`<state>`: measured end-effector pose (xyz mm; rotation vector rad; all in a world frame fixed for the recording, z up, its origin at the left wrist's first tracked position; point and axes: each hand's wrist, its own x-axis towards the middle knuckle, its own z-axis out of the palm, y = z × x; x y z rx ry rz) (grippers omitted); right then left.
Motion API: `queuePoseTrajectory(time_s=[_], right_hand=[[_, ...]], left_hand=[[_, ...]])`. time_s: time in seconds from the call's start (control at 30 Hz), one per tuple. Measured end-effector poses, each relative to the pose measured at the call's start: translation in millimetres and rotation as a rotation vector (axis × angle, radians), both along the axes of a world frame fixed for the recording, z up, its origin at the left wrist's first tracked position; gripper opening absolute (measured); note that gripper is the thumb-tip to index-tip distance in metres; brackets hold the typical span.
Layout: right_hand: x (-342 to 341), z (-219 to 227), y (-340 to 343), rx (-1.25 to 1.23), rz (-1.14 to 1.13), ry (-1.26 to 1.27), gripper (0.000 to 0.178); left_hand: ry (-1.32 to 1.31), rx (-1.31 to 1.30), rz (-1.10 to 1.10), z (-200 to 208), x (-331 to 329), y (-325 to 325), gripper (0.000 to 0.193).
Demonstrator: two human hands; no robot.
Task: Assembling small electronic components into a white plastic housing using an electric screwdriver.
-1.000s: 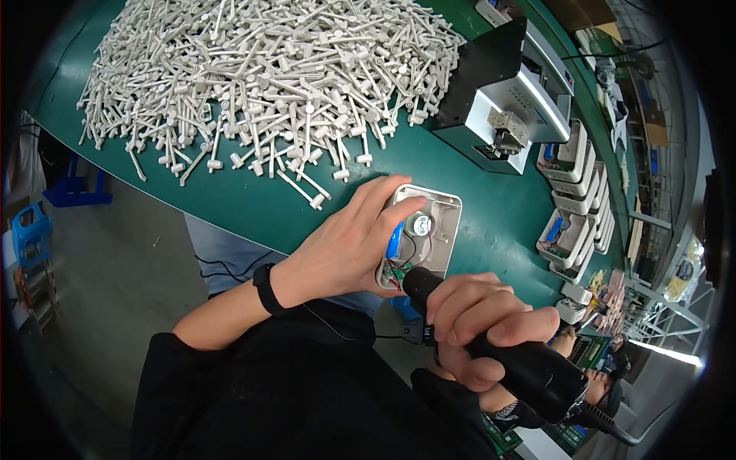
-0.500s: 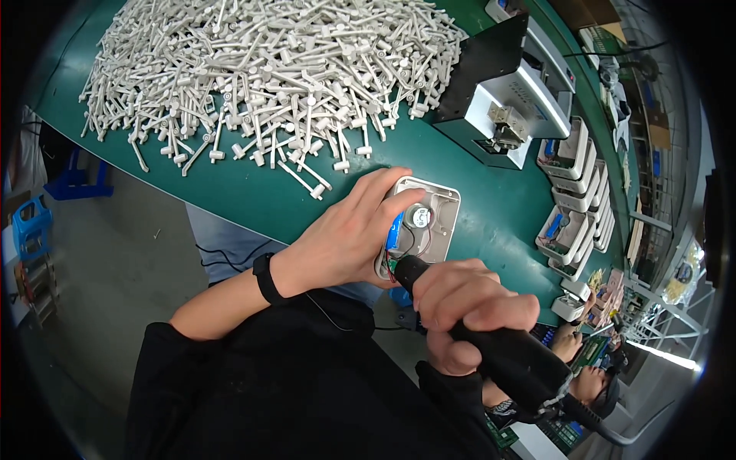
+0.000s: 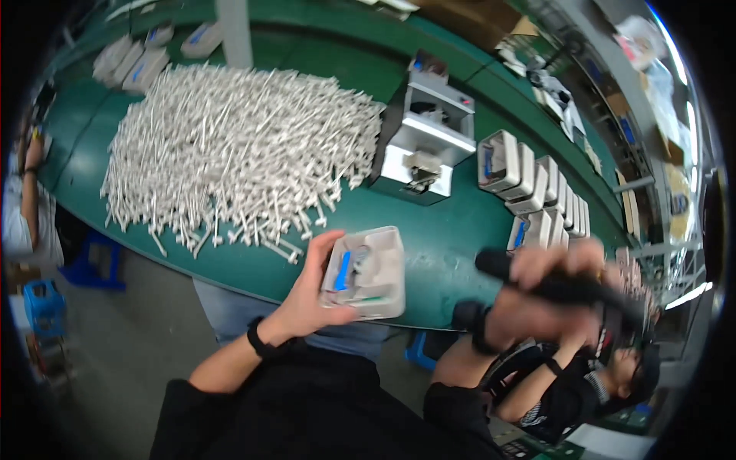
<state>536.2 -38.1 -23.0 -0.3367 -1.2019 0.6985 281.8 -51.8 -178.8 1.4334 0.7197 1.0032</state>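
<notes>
My left hand [image 3: 307, 300] grips a white plastic housing [image 3: 391, 270] by its left side, thumb at the near edge. Its hollow inside faces up and holds a blue battery-like block [image 3: 343, 271] and a round part, partly blurred. Well to the right of the housing, my right hand [image 3: 521, 310] is wrapped round a black power screwdriver [image 3: 494, 264]. Motion smears both that hand and the tool. The tool is apart from the housing.
A large heap of white T-ended plastic rods [image 3: 238, 153] covers the left of the green table [image 3: 429, 284]. Behind stands a silver-and-black machine [image 3: 425, 142]. Stacked white housings [image 3: 506, 180] line the right side. Beyond my right hand, a co-worker [image 3: 563, 383] sits close.
The screwdriver has come away from the housing and swung right with my right hand. My left hand still holds the housing, now tilted differently. The view has shifted, showing more of the table's far side.
</notes>
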Motion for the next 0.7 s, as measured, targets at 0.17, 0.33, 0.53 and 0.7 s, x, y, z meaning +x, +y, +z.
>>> queuePoseTrajectory(time_s=[0.17,0.33,0.53,0.7], right_hand=[[41,-40,130,-0.436,-0.665,-0.605,0.053],[55,-77,178,-0.216,-0.734,-0.783,0.048],[59,-63,106,-0.188,-0.898,-0.784,0.044],[30,-40,-45,-0.792,-0.016,-0.624,0.052]], left_hand=[[-0.689,-0.556,-0.152,3,13,-4,0.111],[-0.810,-0.659,-0.323,39,54,10,0.118],[-0.744,-0.570,-0.285,37,68,15,0.125],[-0.153,0.263,0.135,51,82,25,0.120]])
